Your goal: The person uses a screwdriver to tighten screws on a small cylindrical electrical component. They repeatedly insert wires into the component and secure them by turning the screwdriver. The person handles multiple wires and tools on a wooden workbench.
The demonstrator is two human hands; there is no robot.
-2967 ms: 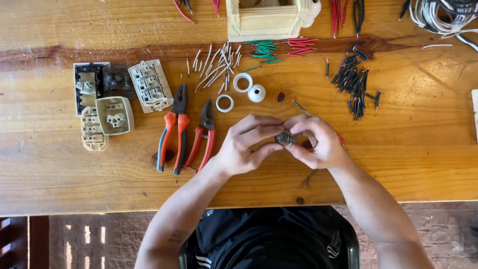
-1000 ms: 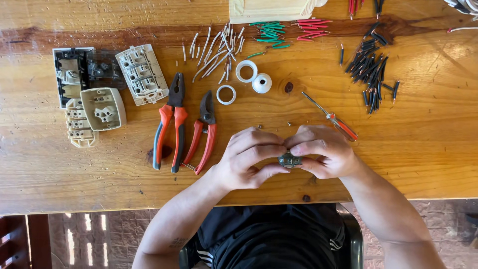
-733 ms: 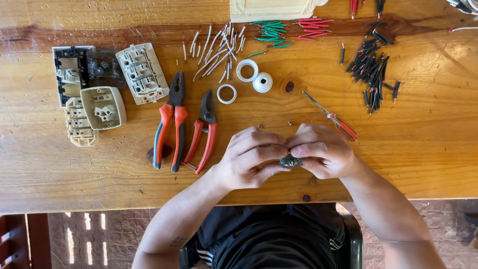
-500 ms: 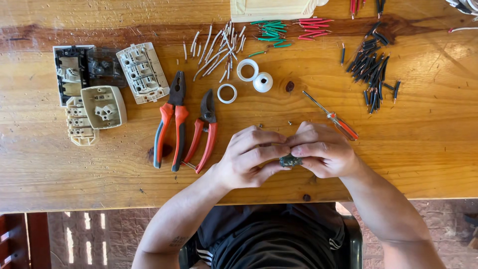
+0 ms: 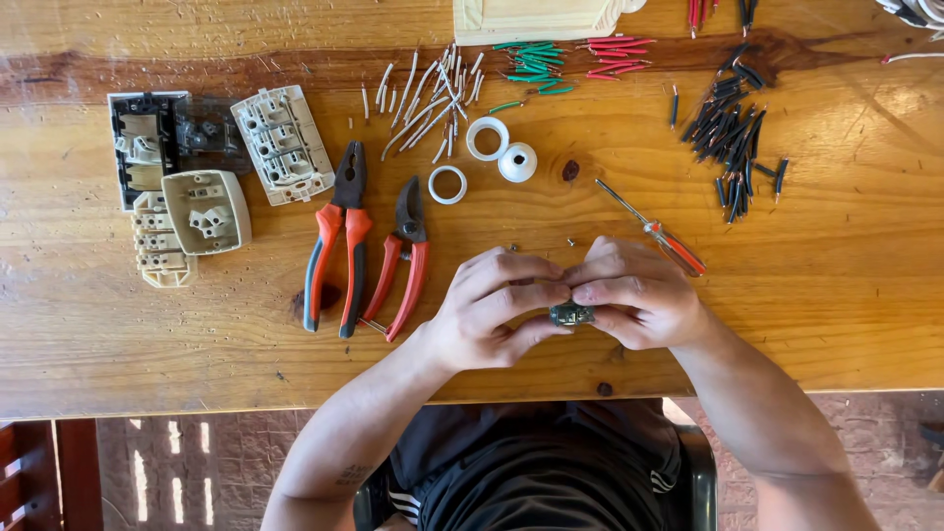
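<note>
Both hands meet over the near edge of the wooden table (image 5: 836,295). My left hand (image 5: 492,310) and my right hand (image 5: 634,295) pinch a small dark electrical part (image 5: 571,315) between their fingertips, most of it hidden by the fingers. A red-handled screwdriver (image 5: 657,232) lies just behind my right hand. Two red-handled pliers (image 5: 336,241) (image 5: 401,256) lie to the left of my left hand.
Dismantled beige and black switch housings (image 5: 197,167) sit at the far left. White rings and a cap (image 5: 487,138), stripped pale wire pieces (image 5: 428,84), green and red wire bits (image 5: 570,57) and black wire pieces (image 5: 733,118) lie behind. A pale wooden box (image 5: 536,18) stands at the back edge.
Since three seconds ago the view shifted, and the screwdriver shows clear of my right hand. Over the last second the hands have stayed nearly still on the small part.
</note>
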